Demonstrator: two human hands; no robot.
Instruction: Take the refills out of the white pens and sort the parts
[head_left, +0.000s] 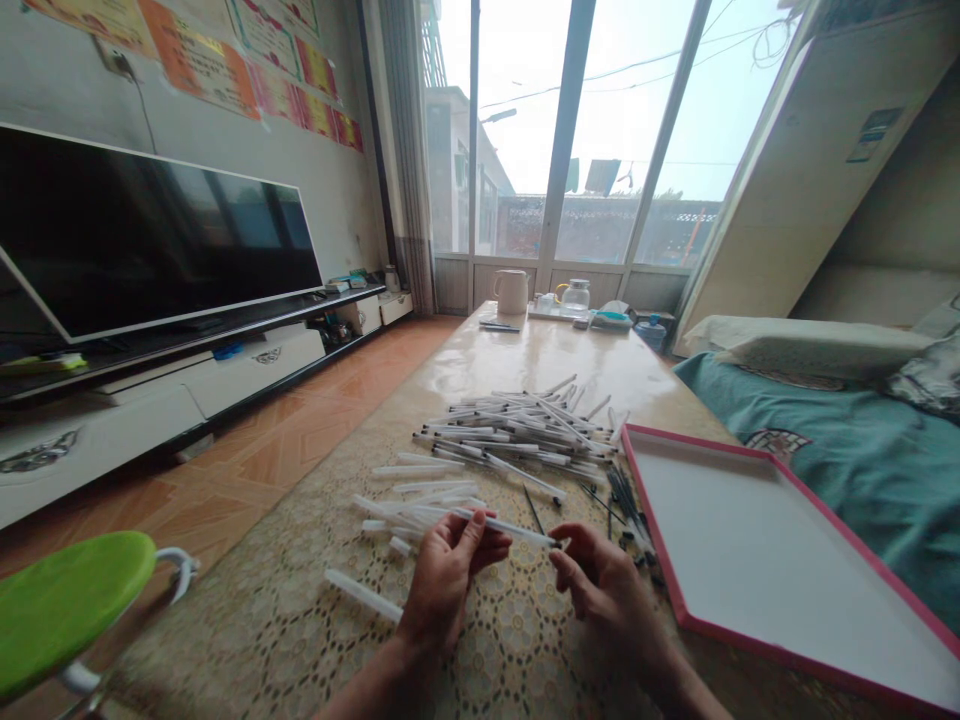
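White pen [517, 526] lies between the two hands in the head view, just below the centre of the frame, its dark tip pointing right. The left hand [455, 565] grasps its barrel, thumb on top and fingers beneath. The right hand [600, 575] has thumb and forefinger bent at the dark tip; I cannot tell whether they pinch it or only sit beside it.

Above the hands, near the centre of the frame, spreads a loose pile of pens [517, 435], most with dark ends. White tubes [420, 490] lie left of it, and a single tube [360, 593] rests lower, beside the left wrist. Thin black sticks [626, 500] gather above the right hand, next to a shallow pink-rimmed tray [795, 540] at lower right. All rest on a patterned table [292, 610]. At its far end, upper centre, stand a cream pitcher [511, 293] and a glass pot [576, 296]. A green stool [75, 610] shows at lower left.
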